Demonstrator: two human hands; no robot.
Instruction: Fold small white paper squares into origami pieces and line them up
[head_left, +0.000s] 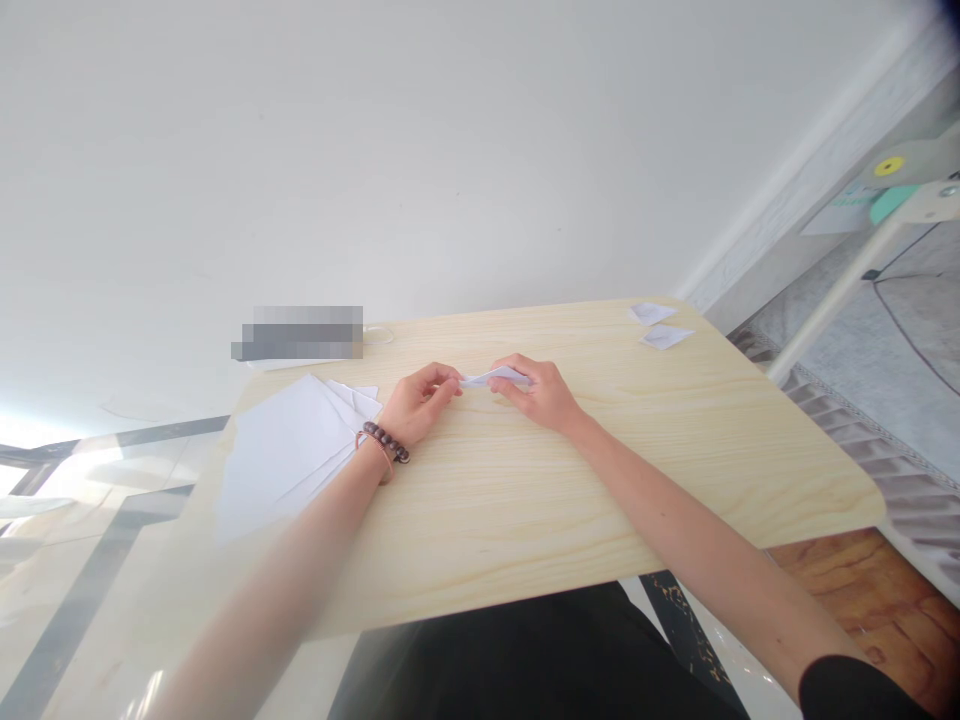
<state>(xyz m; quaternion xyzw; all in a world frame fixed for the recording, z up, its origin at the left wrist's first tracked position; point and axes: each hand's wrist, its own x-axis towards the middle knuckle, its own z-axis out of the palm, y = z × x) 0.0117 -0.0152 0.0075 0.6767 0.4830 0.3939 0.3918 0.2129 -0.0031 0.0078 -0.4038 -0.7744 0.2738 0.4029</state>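
Observation:
Between my two hands is a small folded piece of white paper point(504, 374), held just above the table. My left hand point(420, 402), with a dark bead bracelet at the wrist, pinches the paper's left tip between thumb and fingers. At its right part, my right hand point(541, 392) grips the same paper, thumb on the near side and fingers behind. Loose white sheets point(289, 445) lie fanned out by my left wrist, partly under the forearm. Two small folded paper pieces point(666, 337) rest at the table's far right corner.
The light wood table point(510, 510) stands against a white wall point(450, 150). A blurred-out dark object point(304, 338) sits at its far left edge. Past the right edge are a pale slanted pole point(832, 290) and a patterned grey surface.

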